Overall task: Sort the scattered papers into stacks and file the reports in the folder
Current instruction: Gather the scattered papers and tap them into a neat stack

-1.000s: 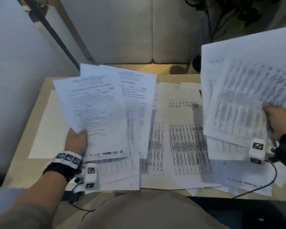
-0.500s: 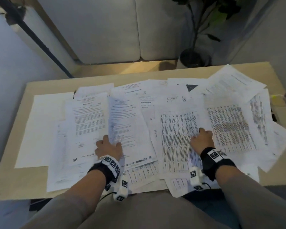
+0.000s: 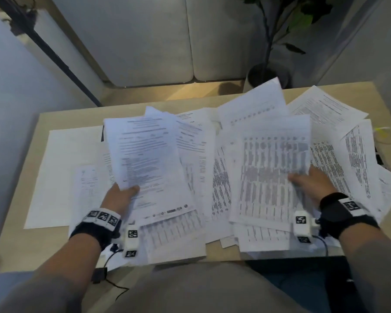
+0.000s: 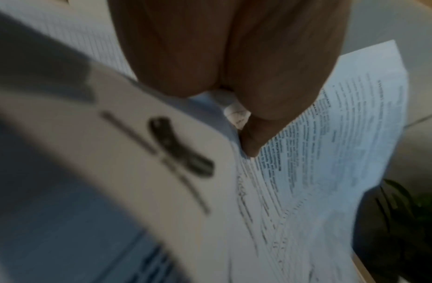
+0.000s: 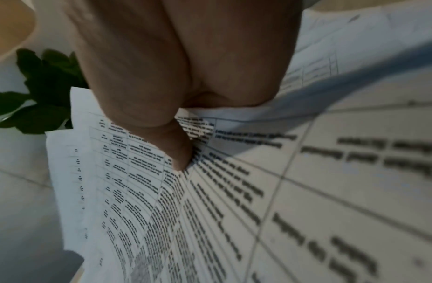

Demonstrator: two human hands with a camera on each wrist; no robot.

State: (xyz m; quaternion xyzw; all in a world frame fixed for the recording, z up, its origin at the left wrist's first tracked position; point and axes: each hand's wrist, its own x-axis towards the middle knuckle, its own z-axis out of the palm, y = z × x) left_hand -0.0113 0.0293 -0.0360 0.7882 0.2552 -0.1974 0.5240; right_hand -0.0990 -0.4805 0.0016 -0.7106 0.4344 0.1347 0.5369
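Many white printed sheets lie overlapping across the wooden table (image 3: pixel 16 222). My left hand (image 3: pixel 122 195) grips a bundle of text pages (image 3: pixel 142 154) by its lower left edge, thumb on top, and holds it lifted above the pile; up close the thumb (image 4: pixel 252 145) presses on the print. My right hand (image 3: pixel 312 184) grips a bundle of table-printed sheets (image 3: pixel 271 168) at its right edge, also raised. From the right wrist the thumb (image 5: pixel 178 151) lies on those grid pages (image 5: pixel 234 191). No folder shows in any view.
Loose sheets (image 3: pixel 325 109) fan out to the table's far right, and a blank sheet (image 3: pixel 61 177) lies at the left. Behind the table stand a grey sofa (image 3: pixel 167 37) and a potted plant (image 3: pixel 269 73). A yellow-white object (image 3: pixel 384 132) lies at the right edge.
Half a second ago both hands rested low on the flat pile. Now each has gripped a bundle and raised it off the table, left with text pages, right with table sheets.
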